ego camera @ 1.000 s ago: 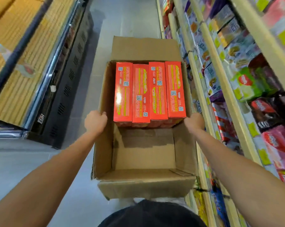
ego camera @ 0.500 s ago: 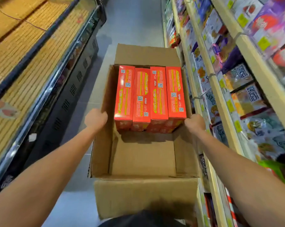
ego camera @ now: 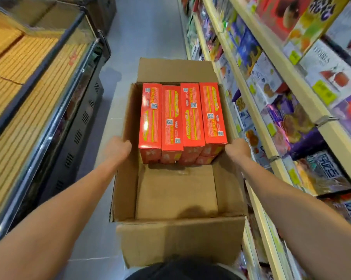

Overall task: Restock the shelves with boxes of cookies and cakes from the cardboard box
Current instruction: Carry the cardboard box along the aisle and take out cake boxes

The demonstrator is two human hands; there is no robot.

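An open cardboard box (ego camera: 176,190) is held in front of me above the aisle floor. Several red-orange cookie boxes (ego camera: 181,118) stand on edge in its far half; the near half is bare cardboard. My left hand (ego camera: 118,148) grips the box's left wall, fingers curled over the rim. My right hand (ego camera: 237,150) grips the right wall the same way. Both forearms reach forward from the bottom corners.
Shelves (ego camera: 259,118) packed with cookie and cake boxes run along the right, close to the box. A chest freezer (ego camera: 55,110) with a glass lid lines the left. The grey aisle floor (ego camera: 148,29) stretches ahead between them.
The box has risen relative to the shelves, with higher shelf rows now beside it, and the view has moved forward along the aisle. Both hands keep the same grip.
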